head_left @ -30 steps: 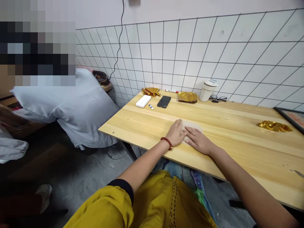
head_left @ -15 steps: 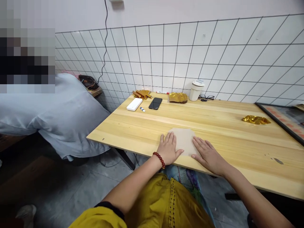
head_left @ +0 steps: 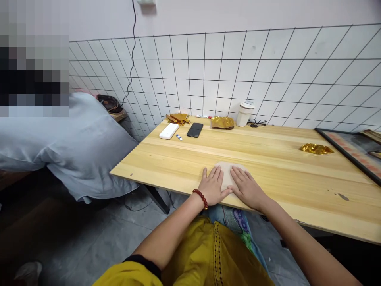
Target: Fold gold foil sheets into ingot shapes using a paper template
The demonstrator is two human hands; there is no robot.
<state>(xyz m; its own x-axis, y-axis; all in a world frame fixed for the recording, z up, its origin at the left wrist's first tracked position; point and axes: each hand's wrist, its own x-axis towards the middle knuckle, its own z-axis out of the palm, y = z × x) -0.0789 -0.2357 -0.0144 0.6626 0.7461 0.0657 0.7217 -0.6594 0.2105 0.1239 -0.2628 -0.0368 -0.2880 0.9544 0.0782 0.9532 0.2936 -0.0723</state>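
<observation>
White-tiled wall backs a wooden table, where a pale beige sheet, perhaps paper though its material is hard to tell, lies flat near the front edge. Left hand and right hand rest on its two sides, fingers stretched out, gripping nothing. Uneven pressure from the palms could skew the sheet or slide it over that edge; pushing inward from both sides could buckle it in the middle. Well apart beyond, the smartphone seems unlikely to be knocked.
</observation>
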